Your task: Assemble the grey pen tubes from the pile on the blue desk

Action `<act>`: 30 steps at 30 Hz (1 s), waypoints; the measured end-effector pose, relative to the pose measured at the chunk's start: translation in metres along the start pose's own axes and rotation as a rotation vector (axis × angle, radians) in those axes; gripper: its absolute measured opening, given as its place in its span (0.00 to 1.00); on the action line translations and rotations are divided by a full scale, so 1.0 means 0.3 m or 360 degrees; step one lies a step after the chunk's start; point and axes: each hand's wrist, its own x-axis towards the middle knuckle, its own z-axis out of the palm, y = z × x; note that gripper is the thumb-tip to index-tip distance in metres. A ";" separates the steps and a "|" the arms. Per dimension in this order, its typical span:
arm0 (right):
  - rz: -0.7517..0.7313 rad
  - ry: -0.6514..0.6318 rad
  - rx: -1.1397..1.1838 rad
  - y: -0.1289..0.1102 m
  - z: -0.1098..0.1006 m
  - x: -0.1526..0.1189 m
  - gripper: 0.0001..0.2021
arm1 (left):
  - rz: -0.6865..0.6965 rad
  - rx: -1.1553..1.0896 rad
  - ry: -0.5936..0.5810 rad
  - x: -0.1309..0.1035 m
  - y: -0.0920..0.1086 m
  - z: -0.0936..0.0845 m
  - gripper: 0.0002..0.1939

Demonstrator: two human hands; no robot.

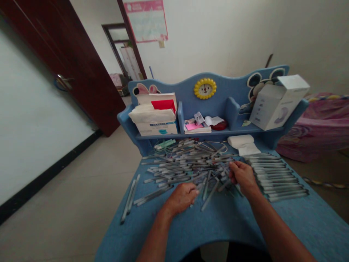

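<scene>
A loose heap of grey pens (177, 169) with dark ends covers the middle of the blue desk (218, 225). At the heap's near edge is my left hand (184, 197), its fingers curled closed; what they hold, if anything, is too small to tell. My right hand (241, 175) is closed in a pinch at the heap's right side, and its fingertips hide whatever is between them. To the right of it lies a neat row of similar pens (278, 178), side by side. Two pens (130, 198) lie apart at the desk's left edge.
A paper roll (241, 141) lies behind the row. The raised blue shelf (215, 136) holds a box of masks (158, 127), papers (197, 126), a white box (275, 105) and a yellow clock (205, 88). Beyond the desk's left edge stands a dark red door (68, 62).
</scene>
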 end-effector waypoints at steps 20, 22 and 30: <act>-0.0053 0.0053 -0.0372 0.045 -0.012 0.033 0.20 | 0.0129 0.0624 0.0717 0.059 -0.040 0.001 0.11; -0.0097 -0.0013 -0.0386 0.045 0.005 -0.005 0.18 | 0.0058 0.0740 0.0722 0.064 -0.048 -0.021 0.11; -0.0154 -0.0296 -0.0345 0.053 0.057 -0.133 0.16 | -0.0025 0.1227 0.0330 0.110 -0.023 -0.066 0.08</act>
